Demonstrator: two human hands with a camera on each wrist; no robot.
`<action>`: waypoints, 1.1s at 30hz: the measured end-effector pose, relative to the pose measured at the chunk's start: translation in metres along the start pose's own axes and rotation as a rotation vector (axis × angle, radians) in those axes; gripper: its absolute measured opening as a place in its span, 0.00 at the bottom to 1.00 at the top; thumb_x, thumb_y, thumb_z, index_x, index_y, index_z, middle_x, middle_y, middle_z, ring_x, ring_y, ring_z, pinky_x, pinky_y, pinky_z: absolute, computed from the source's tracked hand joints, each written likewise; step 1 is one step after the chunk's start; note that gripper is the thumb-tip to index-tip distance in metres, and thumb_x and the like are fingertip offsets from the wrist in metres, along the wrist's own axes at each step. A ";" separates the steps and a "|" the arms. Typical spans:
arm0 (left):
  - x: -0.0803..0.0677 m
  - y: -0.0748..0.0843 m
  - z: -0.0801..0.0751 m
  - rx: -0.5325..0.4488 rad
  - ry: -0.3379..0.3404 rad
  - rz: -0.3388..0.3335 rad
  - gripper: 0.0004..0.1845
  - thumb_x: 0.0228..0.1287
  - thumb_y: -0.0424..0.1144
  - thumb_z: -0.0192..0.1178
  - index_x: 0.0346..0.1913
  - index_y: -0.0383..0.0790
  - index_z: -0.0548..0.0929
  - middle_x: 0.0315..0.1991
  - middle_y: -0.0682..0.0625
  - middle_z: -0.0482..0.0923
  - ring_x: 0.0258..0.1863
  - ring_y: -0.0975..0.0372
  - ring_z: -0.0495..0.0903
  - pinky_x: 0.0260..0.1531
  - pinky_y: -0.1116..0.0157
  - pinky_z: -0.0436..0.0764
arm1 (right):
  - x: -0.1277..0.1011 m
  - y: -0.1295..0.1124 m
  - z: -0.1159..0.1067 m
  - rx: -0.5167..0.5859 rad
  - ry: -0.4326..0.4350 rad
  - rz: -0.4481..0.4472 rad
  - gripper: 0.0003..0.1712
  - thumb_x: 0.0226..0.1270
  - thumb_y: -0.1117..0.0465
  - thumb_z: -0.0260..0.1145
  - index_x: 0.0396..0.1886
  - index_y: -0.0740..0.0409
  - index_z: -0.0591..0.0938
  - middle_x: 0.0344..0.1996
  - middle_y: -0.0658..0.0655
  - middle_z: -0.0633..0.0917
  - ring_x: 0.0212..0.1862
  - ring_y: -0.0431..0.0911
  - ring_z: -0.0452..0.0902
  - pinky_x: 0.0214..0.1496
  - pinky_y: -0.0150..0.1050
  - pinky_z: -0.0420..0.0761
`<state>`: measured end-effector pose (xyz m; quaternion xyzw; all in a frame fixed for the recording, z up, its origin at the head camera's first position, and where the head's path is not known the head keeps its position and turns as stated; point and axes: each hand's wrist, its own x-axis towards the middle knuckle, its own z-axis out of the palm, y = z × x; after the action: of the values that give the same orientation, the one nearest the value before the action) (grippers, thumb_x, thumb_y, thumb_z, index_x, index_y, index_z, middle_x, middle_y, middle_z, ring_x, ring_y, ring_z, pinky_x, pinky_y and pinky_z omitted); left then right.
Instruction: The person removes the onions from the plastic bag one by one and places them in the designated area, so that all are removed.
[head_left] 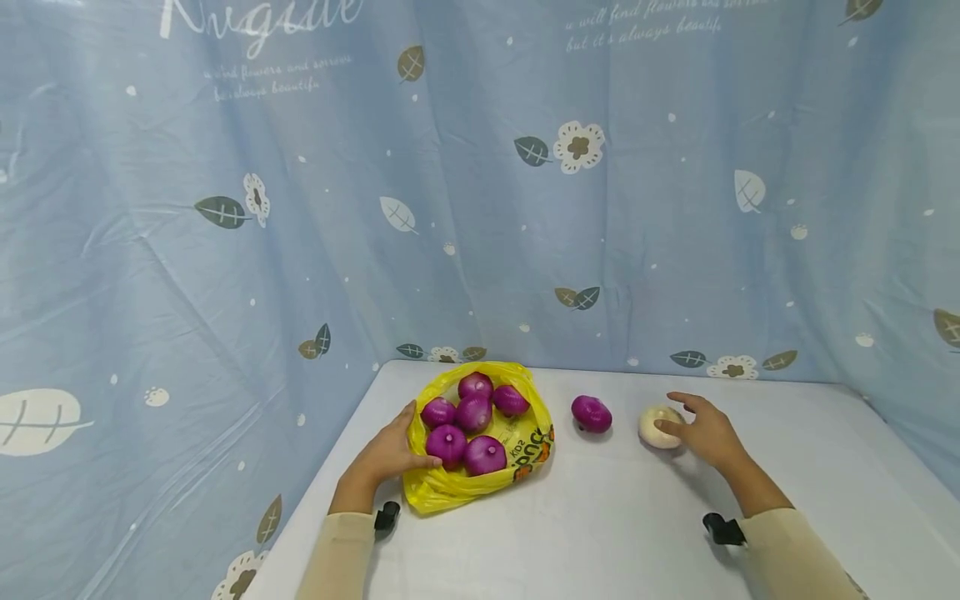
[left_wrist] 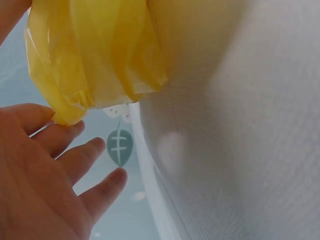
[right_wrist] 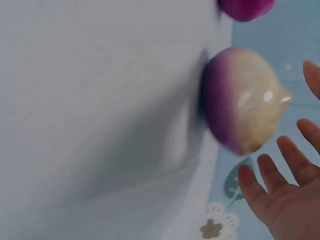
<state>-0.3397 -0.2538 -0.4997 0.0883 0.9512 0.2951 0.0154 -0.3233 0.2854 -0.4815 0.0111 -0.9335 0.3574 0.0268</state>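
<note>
Pale onion (head_left: pixel 660 426) could roll off sideways: right hand (head_left: pixel 705 433) spread open beside it, left hand (head_left: pixel 390 454) open against the yellow bag (head_left: pixel 450 492).

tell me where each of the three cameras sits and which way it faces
Head: worn on the head, looking forward and down at the white table, the yellow plastic bag of purple onions, left hand and right hand.
Left wrist: beside the left hand, facing the bag; open fingers show.
Right wrist: beside the right hand, facing the cream-and-purple round onion; spread fingers show.
Shared: head and right wrist both show that onion.
</note>
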 end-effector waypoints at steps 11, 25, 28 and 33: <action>0.003 0.002 0.002 0.013 -0.003 -0.022 0.73 0.29 0.71 0.74 0.78 0.44 0.46 0.76 0.46 0.52 0.72 0.49 0.55 0.67 0.47 0.58 | 0.008 -0.037 0.009 0.088 0.008 -0.010 0.46 0.61 0.37 0.67 0.70 0.61 0.67 0.66 0.73 0.67 0.62 0.71 0.66 0.58 0.65 0.69; -0.004 0.006 0.000 -0.018 -0.002 -0.032 0.72 0.30 0.65 0.77 0.78 0.44 0.47 0.76 0.45 0.52 0.72 0.47 0.55 0.67 0.45 0.57 | 0.017 -0.075 0.065 0.247 -0.010 -0.108 0.31 0.62 0.50 0.72 0.62 0.59 0.77 0.57 0.64 0.79 0.59 0.61 0.73 0.54 0.53 0.78; -0.004 0.006 0.001 -0.015 -0.001 -0.033 0.72 0.31 0.65 0.77 0.78 0.44 0.47 0.76 0.46 0.51 0.73 0.48 0.54 0.68 0.46 0.56 | 0.017 -0.085 0.079 0.281 -0.016 -0.114 0.29 0.61 0.52 0.72 0.60 0.58 0.79 0.54 0.62 0.81 0.56 0.57 0.75 0.56 0.53 0.76; -0.003 0.005 0.003 -0.011 0.014 -0.024 0.72 0.30 0.66 0.77 0.78 0.43 0.47 0.76 0.45 0.52 0.72 0.48 0.55 0.67 0.47 0.57 | 0.014 -0.106 0.101 0.338 -0.032 -0.166 0.25 0.60 0.58 0.73 0.56 0.60 0.81 0.51 0.61 0.82 0.53 0.57 0.78 0.54 0.49 0.79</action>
<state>-0.3354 -0.2484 -0.4992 0.0748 0.9507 0.3008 0.0126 -0.3374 0.1387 -0.4849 0.0979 -0.8564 0.5055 0.0391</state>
